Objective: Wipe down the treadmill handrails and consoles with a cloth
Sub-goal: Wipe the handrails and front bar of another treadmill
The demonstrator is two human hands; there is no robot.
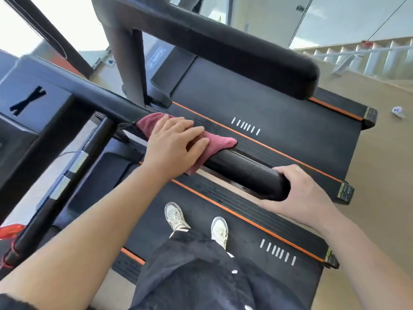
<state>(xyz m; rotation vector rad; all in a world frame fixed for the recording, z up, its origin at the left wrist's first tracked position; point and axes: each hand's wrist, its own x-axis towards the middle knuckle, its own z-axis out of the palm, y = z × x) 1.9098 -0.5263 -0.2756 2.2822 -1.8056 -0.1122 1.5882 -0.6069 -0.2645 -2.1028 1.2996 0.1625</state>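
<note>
Cloth draped over rail, mid-length. My left hand presses it down, palm flat, fingers spread. Right hand grips the rail's end. Shoes on belt below.

a gym: a far treadmill at 12 o'clock and a near treadmill at 6 stand side by side, with padded handrails, wood floor at 3, windows at 11.
</note>
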